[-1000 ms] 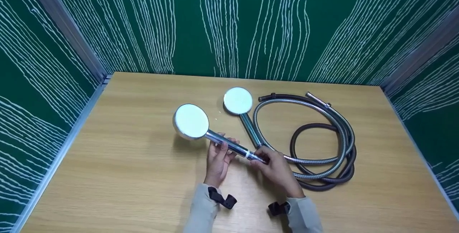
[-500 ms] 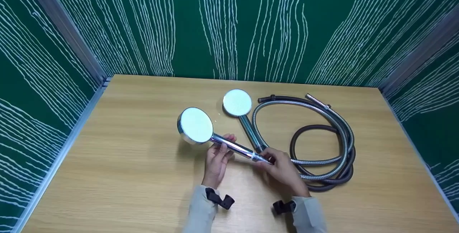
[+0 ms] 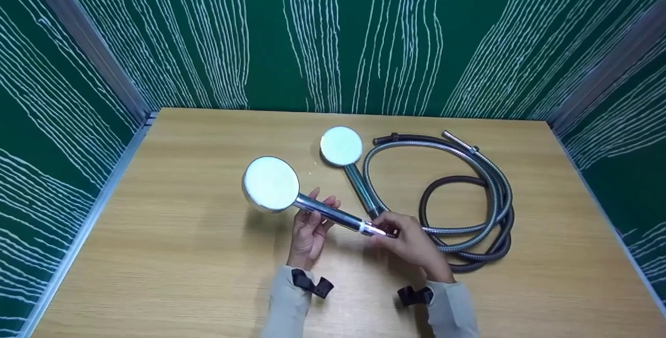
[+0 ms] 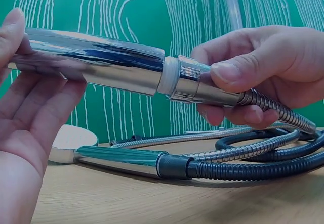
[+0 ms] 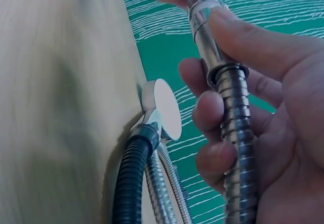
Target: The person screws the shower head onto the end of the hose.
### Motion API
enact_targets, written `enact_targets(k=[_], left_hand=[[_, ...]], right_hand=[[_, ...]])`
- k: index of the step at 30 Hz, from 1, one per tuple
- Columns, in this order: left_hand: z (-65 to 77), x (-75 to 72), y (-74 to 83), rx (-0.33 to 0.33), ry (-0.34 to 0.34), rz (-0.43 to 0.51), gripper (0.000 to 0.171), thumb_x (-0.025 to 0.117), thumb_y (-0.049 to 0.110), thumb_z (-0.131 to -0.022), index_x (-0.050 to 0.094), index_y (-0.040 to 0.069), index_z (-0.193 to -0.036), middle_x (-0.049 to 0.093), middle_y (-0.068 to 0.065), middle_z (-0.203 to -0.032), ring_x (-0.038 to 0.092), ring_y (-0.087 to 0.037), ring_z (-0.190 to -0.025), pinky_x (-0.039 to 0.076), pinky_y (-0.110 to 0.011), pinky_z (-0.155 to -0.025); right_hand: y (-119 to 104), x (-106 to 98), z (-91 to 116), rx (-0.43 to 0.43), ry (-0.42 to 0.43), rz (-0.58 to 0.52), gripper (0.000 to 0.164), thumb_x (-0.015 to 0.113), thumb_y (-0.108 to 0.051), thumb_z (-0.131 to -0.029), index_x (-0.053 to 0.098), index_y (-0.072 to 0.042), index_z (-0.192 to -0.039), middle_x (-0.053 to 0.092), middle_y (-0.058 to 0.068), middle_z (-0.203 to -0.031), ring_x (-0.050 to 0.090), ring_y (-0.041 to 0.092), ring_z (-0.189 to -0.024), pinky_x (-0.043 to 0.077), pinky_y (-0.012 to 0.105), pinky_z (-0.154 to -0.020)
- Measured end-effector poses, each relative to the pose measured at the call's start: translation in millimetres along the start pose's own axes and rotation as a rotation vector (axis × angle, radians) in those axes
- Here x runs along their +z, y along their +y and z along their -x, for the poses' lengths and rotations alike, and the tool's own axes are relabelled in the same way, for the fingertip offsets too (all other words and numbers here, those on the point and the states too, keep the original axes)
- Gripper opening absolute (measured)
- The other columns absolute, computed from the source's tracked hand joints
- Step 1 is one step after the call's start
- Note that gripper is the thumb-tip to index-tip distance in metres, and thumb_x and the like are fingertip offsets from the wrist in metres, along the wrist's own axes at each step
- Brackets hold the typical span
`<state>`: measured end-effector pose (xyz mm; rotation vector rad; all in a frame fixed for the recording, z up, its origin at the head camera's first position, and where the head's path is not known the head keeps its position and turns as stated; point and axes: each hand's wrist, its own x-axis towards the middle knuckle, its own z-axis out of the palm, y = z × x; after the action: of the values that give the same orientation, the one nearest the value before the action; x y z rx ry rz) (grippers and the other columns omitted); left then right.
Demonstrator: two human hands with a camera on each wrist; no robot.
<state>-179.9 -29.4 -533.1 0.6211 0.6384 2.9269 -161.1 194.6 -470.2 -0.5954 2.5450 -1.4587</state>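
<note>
A chrome hand shower (image 3: pixel 271 183) with a round white face is held above the table, its handle slanting down to the right. My left hand (image 3: pixel 308 234) holds that handle from below, thumb on the near side. At the handle's lower end my right hand (image 3: pixel 411 244) pinches the chrome connector (image 4: pixel 190 80) of a metal shower hose (image 5: pixel 235 133). A white ring (image 4: pixel 169 75) shows between handle and connector; whether they are screwed together I cannot tell. Behind lies a second hand shower (image 3: pixel 341 145), joined to a black hose (image 4: pixel 243 171).
Coils of the metal hose and the black hose (image 3: pixel 451 179) lie on the right of the wooden table (image 3: pixel 156 234). A loose metal hose end (image 3: pixel 452 138) points to the back. Green walls (image 3: pixel 468 5) with white lines stand around the table.
The held hand shower has shifted slightly right and then back left. My right hand has moved a little to the right, still pinching the connector. The second hand shower and the coils stay in place.
</note>
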Motion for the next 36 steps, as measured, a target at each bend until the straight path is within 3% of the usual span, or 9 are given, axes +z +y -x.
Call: enact_targets(k=[6,11,18,22,29,36], left_hand=[[-4.3,-0.9,1.7,0.044,-0.038,0.019,0.025,0.058,0.005,-0.091,0.067,0.009,-0.114,0.069,-0.011,-0.115,0.064,-0.024,-0.112,0.052,-0.034,-0.1],[-4.9,-2.4,2.7,0.072,-0.006,0.035,0.022,0.06,0.004,-0.089,0.069,0.006,-0.109,0.071,-0.011,-0.11,0.065,-0.025,-0.109,0.053,-0.034,-0.1],[-5.1,-5.4,2.6,0.102,0.009,0.052,0.02,0.062,0.008,-0.088,0.068,0.004,-0.107,0.072,-0.011,-0.104,0.067,-0.024,-0.104,0.053,-0.034,-0.101],[-3.8,-6.3,2.6,0.102,0.016,0.058,0.019,0.063,0.008,-0.088,0.068,0.003,-0.106,0.072,-0.011,-0.103,0.067,-0.024,-0.103,0.053,-0.034,-0.101],[0.4,-6.3,1.9,0.116,0.007,0.065,0.019,0.061,0.006,-0.089,0.067,0.003,-0.107,0.071,-0.011,-0.104,0.066,-0.024,-0.104,0.053,-0.034,-0.101],[0.5,-5.9,5.7,0.096,0.027,0.037,0.018,0.062,0.006,-0.088,0.068,0.003,-0.105,0.072,-0.011,-0.102,0.067,-0.024,-0.102,0.052,-0.036,-0.101]], right_hand=[[-8.6,-4.3,-2.0,0.029,0.011,0.021,0.018,0.075,-0.022,-0.081,0.067,-0.016,-0.096,0.061,-0.001,-0.084,0.051,0.013,-0.073,0.045,0.019,-0.061],[-13.7,-4.1,-3.3,0.097,0.033,0.039,0.025,0.075,-0.028,-0.08,0.07,-0.017,-0.102,0.066,0.0,-0.092,0.054,0.015,-0.077,0.047,0.019,-0.065],[-18.3,1.8,-3.2,-0.003,0.093,0.087,0.03,0.077,-0.013,-0.078,0.062,-0.013,-0.103,0.069,0.001,-0.092,0.058,0.013,-0.078,0.05,0.02,-0.069],[-20.9,3.6,-0.3,0.014,0.105,0.097,0.029,0.077,-0.006,-0.075,0.063,-0.016,-0.099,0.066,-0.001,-0.093,0.058,0.013,-0.079,0.051,0.02,-0.069],[-21.7,3.5,3.2,0.006,0.142,0.138,0.031,0.079,-0.009,-0.074,0.069,-0.018,-0.101,0.066,0.0,-0.097,0.059,0.013,-0.082,0.054,0.019,-0.069],[-23.9,2.7,4.0,0.008,0.115,0.142,0.029,0.079,-0.008,-0.074,0.07,-0.018,-0.1,0.066,-0.001,-0.094,0.059,0.013,-0.08,0.054,0.019,-0.068]])
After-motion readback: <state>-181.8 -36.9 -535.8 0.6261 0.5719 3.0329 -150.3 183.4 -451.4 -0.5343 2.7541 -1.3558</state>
